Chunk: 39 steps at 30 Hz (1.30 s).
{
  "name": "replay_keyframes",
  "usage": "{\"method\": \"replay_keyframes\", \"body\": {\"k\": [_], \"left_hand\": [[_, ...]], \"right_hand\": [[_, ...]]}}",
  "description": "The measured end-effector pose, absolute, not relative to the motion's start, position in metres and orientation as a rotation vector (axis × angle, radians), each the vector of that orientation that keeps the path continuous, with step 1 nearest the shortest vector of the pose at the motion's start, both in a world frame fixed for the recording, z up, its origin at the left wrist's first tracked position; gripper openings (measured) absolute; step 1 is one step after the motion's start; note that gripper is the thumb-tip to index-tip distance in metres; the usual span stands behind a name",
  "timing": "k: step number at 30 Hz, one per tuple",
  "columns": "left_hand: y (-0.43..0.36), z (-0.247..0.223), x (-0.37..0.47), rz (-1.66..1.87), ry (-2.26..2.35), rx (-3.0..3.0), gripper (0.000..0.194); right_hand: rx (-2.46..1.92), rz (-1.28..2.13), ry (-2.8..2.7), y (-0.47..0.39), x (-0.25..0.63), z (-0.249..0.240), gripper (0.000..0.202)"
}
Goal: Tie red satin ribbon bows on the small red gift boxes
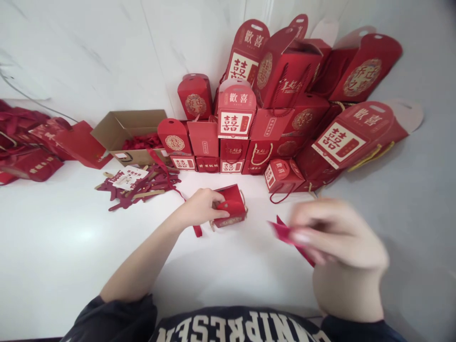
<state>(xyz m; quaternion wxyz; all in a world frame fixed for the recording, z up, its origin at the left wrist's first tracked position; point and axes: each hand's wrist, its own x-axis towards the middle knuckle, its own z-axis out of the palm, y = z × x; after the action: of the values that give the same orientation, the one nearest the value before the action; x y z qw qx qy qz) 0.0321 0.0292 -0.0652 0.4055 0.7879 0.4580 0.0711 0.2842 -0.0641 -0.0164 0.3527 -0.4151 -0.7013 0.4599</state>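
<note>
A small red gift box (235, 194) with cord handles sits on the white table, its top partly unfolded. My left hand (201, 207) grips the near flap, thumb on one side and fingers on the other. To the right of the box, raised above the table, my right hand (335, 232) is blurred by motion. Its fingers pinch a piece of red ribbon (283, 232), with a tail hanging below the hand. Another red ribbon (162, 164) runs from the open carton at the back left toward the table and passes behind my left hand.
Stacked red gift boxes (237, 114) line the wall at the back right. An open cardboard carton (130, 124) with red ribbon inside stands at the back left. Before it lies a pile of dark red cut-out pieces (153, 187). More red boxes (83, 142) are at far left.
</note>
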Motion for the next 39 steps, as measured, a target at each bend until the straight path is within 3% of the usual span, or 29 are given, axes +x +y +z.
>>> {"method": "replay_keyframes", "body": {"k": [2,7,16,27,34,36,39], "left_hand": [[0.031,-0.069,0.03,0.224,1.117,1.86,0.018],[0.033,-0.074,0.025,0.227,1.015,1.623,0.023],[0.035,-0.074,0.024,0.22,0.995,1.588,0.03],[0.034,-0.065,0.03,0.214,1.088,1.389,0.037],[0.032,-0.065,0.034,0.225,1.089,1.53,0.026],[0.03,-0.065,0.034,0.236,1.092,1.562,0.027],[0.026,-0.062,0.032,0.285,1.075,1.672,0.026]], "right_hand": [[-1.208,1.381,-1.982,-0.045,0.268,-0.028,0.03],[-1.421,1.428,-2.023,-0.007,0.242,-0.067,0.034],[-1.258,1.71,-1.868,-0.001,0.244,-0.075,0.029],[-1.321,1.634,-1.727,0.009,0.237,-0.093,0.032],[-1.296,1.607,-1.762,0.005,0.234,-0.091,0.03],[-1.32,1.503,-1.854,0.003,0.236,-0.087,0.031],[-1.426,1.047,-2.004,0.002,0.24,-0.08,0.034]]}}
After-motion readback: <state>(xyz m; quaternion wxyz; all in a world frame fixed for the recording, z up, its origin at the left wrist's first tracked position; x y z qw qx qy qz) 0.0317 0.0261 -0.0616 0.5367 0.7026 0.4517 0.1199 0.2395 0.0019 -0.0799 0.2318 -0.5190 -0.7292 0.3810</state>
